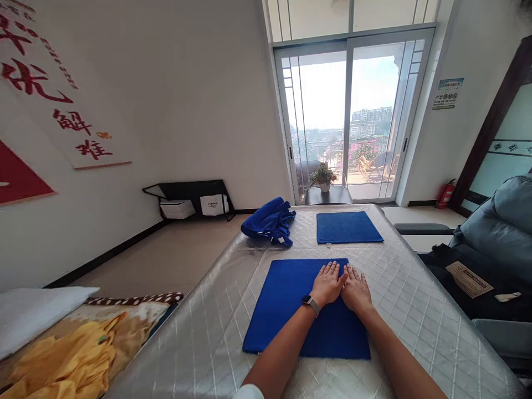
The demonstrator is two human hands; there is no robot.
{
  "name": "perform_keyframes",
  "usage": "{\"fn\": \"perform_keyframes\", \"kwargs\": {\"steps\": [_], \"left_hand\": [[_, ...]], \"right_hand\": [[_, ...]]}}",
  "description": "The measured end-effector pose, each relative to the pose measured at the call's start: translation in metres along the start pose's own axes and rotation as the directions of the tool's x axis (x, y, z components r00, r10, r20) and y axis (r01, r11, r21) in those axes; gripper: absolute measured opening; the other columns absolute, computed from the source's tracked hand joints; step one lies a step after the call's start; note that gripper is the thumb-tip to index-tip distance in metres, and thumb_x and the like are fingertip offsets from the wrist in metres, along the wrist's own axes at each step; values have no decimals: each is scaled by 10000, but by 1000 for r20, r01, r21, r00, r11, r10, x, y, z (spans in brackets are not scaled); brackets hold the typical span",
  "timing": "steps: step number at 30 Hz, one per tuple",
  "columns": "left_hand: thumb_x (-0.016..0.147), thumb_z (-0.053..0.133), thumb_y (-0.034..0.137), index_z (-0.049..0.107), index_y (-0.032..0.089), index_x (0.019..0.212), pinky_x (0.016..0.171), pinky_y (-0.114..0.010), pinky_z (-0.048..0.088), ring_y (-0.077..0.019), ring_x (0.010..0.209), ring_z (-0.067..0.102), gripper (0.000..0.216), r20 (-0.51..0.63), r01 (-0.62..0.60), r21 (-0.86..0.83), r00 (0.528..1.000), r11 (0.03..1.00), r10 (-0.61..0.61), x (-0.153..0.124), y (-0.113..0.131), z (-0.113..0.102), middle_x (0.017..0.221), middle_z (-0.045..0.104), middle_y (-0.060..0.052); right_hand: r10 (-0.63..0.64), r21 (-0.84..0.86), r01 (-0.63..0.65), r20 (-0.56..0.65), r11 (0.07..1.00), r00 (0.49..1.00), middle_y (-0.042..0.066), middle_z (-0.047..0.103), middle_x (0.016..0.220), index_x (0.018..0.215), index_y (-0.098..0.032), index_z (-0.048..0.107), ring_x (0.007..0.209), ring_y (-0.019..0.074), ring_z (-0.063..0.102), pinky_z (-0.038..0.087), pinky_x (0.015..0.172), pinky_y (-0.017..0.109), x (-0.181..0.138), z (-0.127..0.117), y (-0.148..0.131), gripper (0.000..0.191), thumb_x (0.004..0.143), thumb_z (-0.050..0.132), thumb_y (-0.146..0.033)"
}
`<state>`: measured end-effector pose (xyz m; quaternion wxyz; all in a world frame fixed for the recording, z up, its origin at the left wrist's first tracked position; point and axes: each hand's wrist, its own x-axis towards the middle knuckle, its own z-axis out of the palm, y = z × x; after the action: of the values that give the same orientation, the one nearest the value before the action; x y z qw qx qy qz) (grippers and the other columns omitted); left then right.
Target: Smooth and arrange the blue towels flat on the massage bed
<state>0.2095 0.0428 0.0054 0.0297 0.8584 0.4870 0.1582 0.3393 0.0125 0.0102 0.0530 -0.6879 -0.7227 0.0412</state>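
Note:
A blue towel [286, 310] lies spread flat on the silvery quilted mattress [208, 327] in front of me. My left hand [327, 284], with a watch [310, 302] on its wrist, rests palm down on the towel's upper right part, fingers stretched out. Beside it, my right hand [356, 289] lies flat along the towel's right edge, the thumbs close together or touching. Farther back, a second blue towel [349, 227] lies flat on the right. To its left is a crumpled heap of blue towels [270, 221] with white tags.
Yellow cloth [70, 354] and a white pillow [41, 316] lie at the lower left. A grey armchair [502, 233] with a black cloth on it stands at the right. Behind the mattress are a potted plant [324, 177] on a chair and a sliding glass door [374, 127].

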Motion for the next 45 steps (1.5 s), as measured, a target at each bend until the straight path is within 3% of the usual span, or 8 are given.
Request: {"fn": "perform_keyframes", "kwargs": {"steps": [4, 9, 14, 24, 30, 34, 38, 45], "left_hand": [[1019, 127, 593, 317, 171, 1561, 1225, -467, 223, -252, 1509, 235, 713, 15, 127, 67, 992, 990, -129, -23, -49, -15, 1603, 349, -100], [998, 117, 647, 339, 169, 1553, 1225, -458, 216, -259, 1507, 241, 765, -9, 287, 130, 958, 949, -288, -62, -114, -42, 1600, 357, -98], [988, 110, 666, 361, 110, 1537, 1223, -446, 214, -276, 1502, 255, 821, -74, 414, 153, 910, 897, -407, -90, -150, -55, 1592, 357, -145], [990, 124, 665, 383, 98, 1525, 1209, -469, 250, -307, 1491, 277, 822, -101, 401, 112, 915, 909, -391, -97, -159, -56, 1580, 373, -166], [1001, 136, 642, 384, 80, 1521, 1206, -439, 265, -296, 1483, 300, 805, -95, 388, 126, 921, 913, -379, -102, -162, -62, 1584, 363, -176], [1001, 140, 644, 389, 84, 1519, 1202, -452, 274, -297, 1478, 311, 802, -101, 392, 122, 919, 912, -381, -102, -161, -63, 1577, 374, -175], [999, 167, 646, 408, 93, 1512, 1199, -451, 282, -301, 1481, 302, 792, -116, 401, 118, 914, 908, -389, -100, -162, -60, 1573, 383, -167], [999, 167, 652, 389, 88, 1520, 1204, -454, 264, -300, 1484, 295, 800, -101, 387, 131, 921, 913, -376, -100, -165, -56, 1587, 352, -178]], "right_hand": [[28, 28, -28, -10, 999, 1000, 85, 179, 1653, 1589, -105, 208, 1527, 242, 129, 66, 1230, 473, 2, 0, -3, 684, 996, 204, -447], [30, 10, -30, -19, 1000, 999, 61, 168, 1656, 1593, -121, 195, 1525, 225, 141, 49, 1233, 457, 3, 2, -3, 681, 1003, 187, -460], [32, -8, -32, -23, 999, 999, 62, 172, 1656, 1590, -108, 197, 1525, 222, 140, 48, 1234, 448, 3, 3, -2, 680, 1005, 198, -453], [33, -55, -32, 15, 998, 999, 58, 169, 1657, 1593, -120, 186, 1521, 215, 157, 89, 1229, 445, 0, -5, -5, 677, 1009, 192, -464], [71, -110, -57, 127, 992, 989, 87, 160, 1659, 1589, -137, 214, 1518, 269, 170, 164, 1206, 509, 11, -23, -7, 683, 1003, 230, -487], [39, -95, -34, 58, 995, 998, 97, 146, 1661, 1593, -156, 203, 1527, 254, 126, 114, 1219, 481, 24, -31, -11, 691, 1008, 233, -521], [-20, -44, 21, 17, 999, 1000, 72, 164, 1659, 1592, -141, 200, 1526, 206, 133, 90, 1230, 412, 32, -19, -9, 680, 1019, 192, -506], [0, 26, 0, -19, 1000, 1000, 79, 197, 1653, 1591, -111, 184, 1525, 195, 135, 77, 1232, 401, 36, 2, -2, 679, 1013, 199, -467]]}}
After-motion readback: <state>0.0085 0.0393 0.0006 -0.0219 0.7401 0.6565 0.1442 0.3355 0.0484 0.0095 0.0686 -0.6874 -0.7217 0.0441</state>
